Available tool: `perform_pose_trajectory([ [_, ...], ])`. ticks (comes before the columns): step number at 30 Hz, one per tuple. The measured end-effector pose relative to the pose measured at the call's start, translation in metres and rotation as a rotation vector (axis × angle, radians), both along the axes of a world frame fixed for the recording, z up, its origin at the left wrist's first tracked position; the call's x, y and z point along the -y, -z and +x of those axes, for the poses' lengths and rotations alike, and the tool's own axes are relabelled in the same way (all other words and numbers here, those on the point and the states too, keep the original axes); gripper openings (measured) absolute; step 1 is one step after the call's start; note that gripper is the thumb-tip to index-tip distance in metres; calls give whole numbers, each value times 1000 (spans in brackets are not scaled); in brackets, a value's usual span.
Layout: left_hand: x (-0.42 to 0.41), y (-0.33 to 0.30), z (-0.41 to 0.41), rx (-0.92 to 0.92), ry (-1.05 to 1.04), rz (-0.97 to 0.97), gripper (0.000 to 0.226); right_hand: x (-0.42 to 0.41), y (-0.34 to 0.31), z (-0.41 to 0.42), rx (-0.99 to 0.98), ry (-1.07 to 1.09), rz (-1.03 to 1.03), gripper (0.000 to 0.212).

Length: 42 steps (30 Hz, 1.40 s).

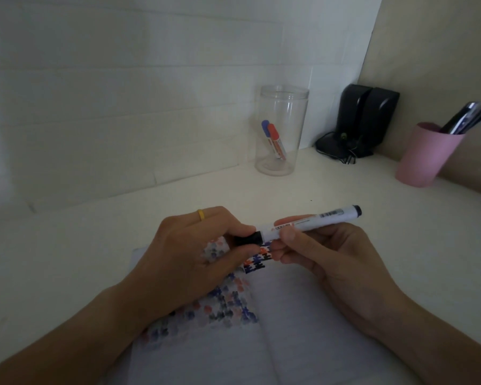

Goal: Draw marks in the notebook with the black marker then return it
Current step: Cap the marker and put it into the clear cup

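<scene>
both hands held the black marker (303,222) level above the open notebook (297,315), which lay on the white bench (331,187). the left hand (195,245) had its grip clamped on the black cap (247,238) at the marker's left end; the right hand (325,257) had its grip closed round the white barrel. whether the cap was seated or pulled free could not be told. coloured marks covered the left page. behind stood a clear jar (281,132) holding a blue and a red marker (274,134), black speakers (367,120) and a pink cup (425,155) of pens.
</scene>
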<state>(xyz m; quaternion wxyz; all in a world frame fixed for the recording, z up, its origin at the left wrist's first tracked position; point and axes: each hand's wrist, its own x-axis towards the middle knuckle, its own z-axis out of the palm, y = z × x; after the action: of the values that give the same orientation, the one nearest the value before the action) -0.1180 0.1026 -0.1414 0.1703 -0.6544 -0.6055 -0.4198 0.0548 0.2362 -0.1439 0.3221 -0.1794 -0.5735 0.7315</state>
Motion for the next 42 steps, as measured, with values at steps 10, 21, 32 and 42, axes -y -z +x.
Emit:
perform_pose_trajectory([
  [10,-2,-3,9,260,-19,-125,14,2,3,-1,-25,16,57,35],
  [21,-2,-12,2,21,-37,-191,44,4,-10,-10,-90,-12,-23,18],
  [32,-3,-6,-20,-19,-241,-182,38,-20,-8,2,404,241,788,52],
  [42,-4,-5,-27,25,-325,-193,40,-47,-63,-38,152,502,491,15],
])
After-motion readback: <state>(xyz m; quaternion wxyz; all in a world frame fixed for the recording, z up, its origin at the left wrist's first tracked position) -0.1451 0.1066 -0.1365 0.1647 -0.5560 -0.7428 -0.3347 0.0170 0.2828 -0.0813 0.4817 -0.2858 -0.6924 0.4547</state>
